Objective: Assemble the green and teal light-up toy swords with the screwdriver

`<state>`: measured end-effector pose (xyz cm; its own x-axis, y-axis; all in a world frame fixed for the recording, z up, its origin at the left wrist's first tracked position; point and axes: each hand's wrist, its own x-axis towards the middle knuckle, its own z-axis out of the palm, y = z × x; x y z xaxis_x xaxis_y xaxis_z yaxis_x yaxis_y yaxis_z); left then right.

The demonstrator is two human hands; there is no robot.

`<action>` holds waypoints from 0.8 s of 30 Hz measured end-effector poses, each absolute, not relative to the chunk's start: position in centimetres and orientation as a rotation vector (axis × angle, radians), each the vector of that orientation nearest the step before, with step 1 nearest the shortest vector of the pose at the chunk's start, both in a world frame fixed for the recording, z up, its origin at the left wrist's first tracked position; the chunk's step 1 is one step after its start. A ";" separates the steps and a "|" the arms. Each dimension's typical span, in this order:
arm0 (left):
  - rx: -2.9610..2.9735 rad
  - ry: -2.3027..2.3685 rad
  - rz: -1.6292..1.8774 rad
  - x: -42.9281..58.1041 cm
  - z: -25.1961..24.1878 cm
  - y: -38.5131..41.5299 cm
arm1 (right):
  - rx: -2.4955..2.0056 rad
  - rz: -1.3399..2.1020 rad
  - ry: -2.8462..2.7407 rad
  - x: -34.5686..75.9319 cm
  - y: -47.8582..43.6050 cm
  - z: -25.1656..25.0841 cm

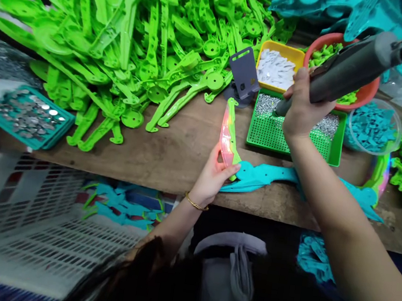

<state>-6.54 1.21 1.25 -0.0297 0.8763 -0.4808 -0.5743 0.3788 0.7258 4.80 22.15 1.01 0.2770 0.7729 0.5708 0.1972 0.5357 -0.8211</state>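
Note:
My left hand [216, 174] is closed on the left end of a bow-shaped plastic piece, where a pink and green limb [229, 134] meets the blue middle part [257, 174]. The blue part passes under my right forearm to another green limb [378, 179] at the right. My right hand [305, 107] is wrapped round a dark grey power screwdriver [352, 67]. The driver's tip points down into a green basket [275, 134] of small silver screws.
A large heap of green plastic parts [128, 27] covers the back left. Nearby are a teal tray of metal discs [31, 116], a yellow tray of white pieces [276, 66], a red bowl [370, 89], a tub of blue pieces [372, 126] and a white crate [45, 233] below.

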 end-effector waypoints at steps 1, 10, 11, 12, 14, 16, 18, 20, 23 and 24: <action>0.354 1.085 1.207 -6.5 1.1 1.2 | -0.978 0.473 -1.274 4.7 22.2 0.8; 0.350 1.121 1.226 -6.4 1.0 1.2 | -0.820 0.516 -1.156 4.9 19.2 6.1; 0.356 1.115 1.224 -6.4 1.0 1.2 | -0.802 0.543 -1.173 5.0 17.8 7.1; 0.365 1.107 1.224 -6.3 0.9 1.2 | -0.784 0.598 -1.192 5.2 16.2 8.0; 0.385 1.076 1.234 -6.3 0.8 1.3 | -0.718 0.770 -1.229 5.4 12.7 9.0; 0.390 1.043 1.253 -6.3 0.7 1.3 | -0.645 0.927 -1.315 5.5 9.5 9.2; 0.392 1.026 1.270 -6.3 0.7 1.3 | -0.602 0.989 -1.407 5.6 7.6 8.7; 0.398 1.015 1.273 -6.3 0.7 1.3 | -0.592 0.971 -1.459 5.6 6.8 7.9; 0.407 1.007 1.285 -6.3 0.5 1.2 | -0.590 0.960 -1.496 5.6 7.1 6.6; 0.410 1.011 1.290 -6.2 0.4 1.2 | -0.592 0.965 -1.508 5.6 7.2 6.3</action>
